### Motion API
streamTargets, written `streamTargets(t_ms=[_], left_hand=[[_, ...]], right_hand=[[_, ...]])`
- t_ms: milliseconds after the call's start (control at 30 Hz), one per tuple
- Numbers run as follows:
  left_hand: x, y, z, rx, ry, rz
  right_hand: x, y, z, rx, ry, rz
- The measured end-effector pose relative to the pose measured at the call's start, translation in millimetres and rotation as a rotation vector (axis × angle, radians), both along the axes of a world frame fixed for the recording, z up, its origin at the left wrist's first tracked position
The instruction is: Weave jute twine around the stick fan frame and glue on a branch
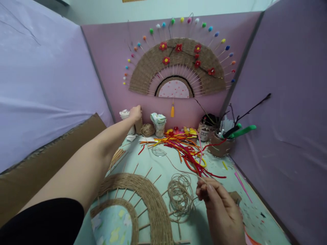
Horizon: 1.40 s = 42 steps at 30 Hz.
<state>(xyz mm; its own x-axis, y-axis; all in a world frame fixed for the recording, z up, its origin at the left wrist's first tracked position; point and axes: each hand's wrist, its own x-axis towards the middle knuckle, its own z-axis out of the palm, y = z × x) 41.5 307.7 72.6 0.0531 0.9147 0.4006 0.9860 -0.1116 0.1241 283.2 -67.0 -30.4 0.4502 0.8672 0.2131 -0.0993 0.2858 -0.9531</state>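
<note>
My right hand pinches a strand of jute twine between thumb and fingers. The strand runs back across the table towards a ball of twine. A loose tangle of twine lies left of that hand. My left hand reaches to the far left, fingers curled in at the top of a brown upright piece, beside a white-topped container; what the fingers hold is hidden. Nearer me lies a half-round fan woven from twine over thin sticks, with a flowered cloth centre.
A finished woven fan with red flowers and pompoms hangs on the pink back panel. Pipe cleaners and a protractor lie mid-table. Tins with branches and green-handled tools stand right. Cardboard leans left.
</note>
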Motion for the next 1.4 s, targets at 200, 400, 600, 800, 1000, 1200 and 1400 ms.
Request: streamTargets(t_ms=[200,400,600,800,1000,1200,1400], left_hand=[[-2,6,-2.5,-0.011,-0.013,0.002],[-4,-5,-3.3,0.0,-0.002,-0.03],[-5,-27,5.9,0.21,-0.152,-0.035],[-15,-91,6.1,0.262,-0.474,-0.095],[-49,-216,-3.0,-0.096,-0.991,-0.131],[-90,-342,-51.0,0.032,-1.262,0.052],[-82,-425,-96.7,-0.096,-1.544,0.267]], right_hand=[[-4,-2,7.3,0.027,-0.051,0.051],[-4,-3,8.6,0.011,-0.088,0.042],[-1,-3,1.8,-0.045,-0.116,0.058],[8,2,1.0,-0.108,-0.186,-0.084],[7,9,1.6,-0.043,-0.508,-0.359],[-22,1,1.2,0.171,-0.728,0.067],[-54,-13,-17.0,0.148,-1.029,0.783]])
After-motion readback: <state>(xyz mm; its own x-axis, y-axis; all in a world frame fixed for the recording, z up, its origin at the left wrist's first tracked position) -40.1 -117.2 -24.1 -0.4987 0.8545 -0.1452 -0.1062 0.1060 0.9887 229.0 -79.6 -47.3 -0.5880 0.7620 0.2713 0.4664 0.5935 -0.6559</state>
